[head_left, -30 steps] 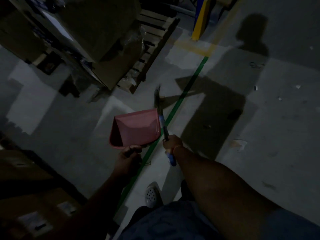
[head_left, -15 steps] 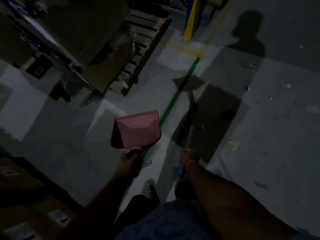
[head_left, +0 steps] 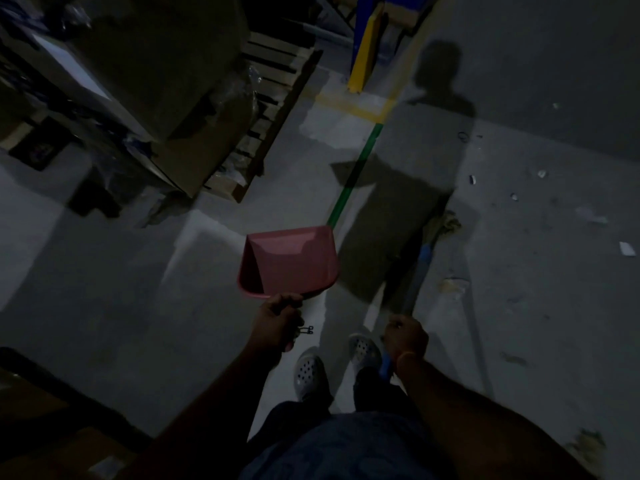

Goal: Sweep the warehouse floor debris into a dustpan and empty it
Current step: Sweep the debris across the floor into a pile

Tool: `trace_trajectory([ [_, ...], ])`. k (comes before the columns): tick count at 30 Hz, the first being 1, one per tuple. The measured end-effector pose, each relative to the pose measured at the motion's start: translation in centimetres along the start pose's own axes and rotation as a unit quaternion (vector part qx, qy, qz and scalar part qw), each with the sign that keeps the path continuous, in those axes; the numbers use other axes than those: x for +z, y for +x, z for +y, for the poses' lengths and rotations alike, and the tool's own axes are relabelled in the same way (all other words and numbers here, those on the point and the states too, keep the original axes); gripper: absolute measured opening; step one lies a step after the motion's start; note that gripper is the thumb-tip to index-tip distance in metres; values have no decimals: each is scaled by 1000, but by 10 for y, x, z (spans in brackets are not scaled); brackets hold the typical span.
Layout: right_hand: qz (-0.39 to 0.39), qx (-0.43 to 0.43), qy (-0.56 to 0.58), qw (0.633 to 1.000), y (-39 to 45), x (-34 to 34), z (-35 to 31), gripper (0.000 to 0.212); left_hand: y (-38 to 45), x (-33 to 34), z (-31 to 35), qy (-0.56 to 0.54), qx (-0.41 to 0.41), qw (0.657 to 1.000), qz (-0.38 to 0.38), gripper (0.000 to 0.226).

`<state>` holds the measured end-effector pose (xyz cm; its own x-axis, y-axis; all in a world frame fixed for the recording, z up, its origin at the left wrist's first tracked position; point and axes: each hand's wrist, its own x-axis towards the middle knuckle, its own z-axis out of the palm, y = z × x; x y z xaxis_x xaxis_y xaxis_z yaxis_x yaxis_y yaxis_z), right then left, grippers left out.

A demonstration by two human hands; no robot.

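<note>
- Up at your left stands a wooden pallet loaded with big cardboard boxes, some under torn plastic wrap.
- A green floor line runs away from you and meets a yellow floor marking.
- Just past that marking stands a yellow post guard against a blue rack upright.
- Your grey perforated clogs are side by side on the concrete.
- More cardboard boxes sit at your lower left.

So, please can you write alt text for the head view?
Seen from above in a dim warehouse, a person's left hand holds a pink dustpan and the right hand grips a blue-handled broom, beside paper scraps scattered on the grey floor.
</note>
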<state>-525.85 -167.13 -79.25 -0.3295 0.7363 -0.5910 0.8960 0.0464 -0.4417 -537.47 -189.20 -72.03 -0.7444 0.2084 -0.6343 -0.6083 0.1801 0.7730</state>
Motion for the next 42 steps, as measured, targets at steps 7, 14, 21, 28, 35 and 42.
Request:
trace_trajectory([
  [7, -49, -34, 38, 997, -29, 28, -24, 24, 4, -21, -7, -1, 11, 1000, -9, 20],
  [14, -155, -15, 31, 987, -10, 49, -13, 25, 1, -16, -6, 7, 12, 1000, -19, 22],
  [21, -145, 60, 15, 987, 1, -23, 35, 23, 7, 35, 1, 41, 9, 999, -31, 23],
  [28, -85, 63, 19, 994, 59, -81, 54, 28, 3, 116, 14, 41, -2, 998, -43, 22],
  [35, -29, 37, 67, 997, 86, -125, 49, 24, 6, 182, 27, 49, 1, 998, -48, 21],
  [42, -111, -23, 79, 990, 111, -148, 29, 25, 8, 219, 27, 70, -10, 996, -48, 26],
])
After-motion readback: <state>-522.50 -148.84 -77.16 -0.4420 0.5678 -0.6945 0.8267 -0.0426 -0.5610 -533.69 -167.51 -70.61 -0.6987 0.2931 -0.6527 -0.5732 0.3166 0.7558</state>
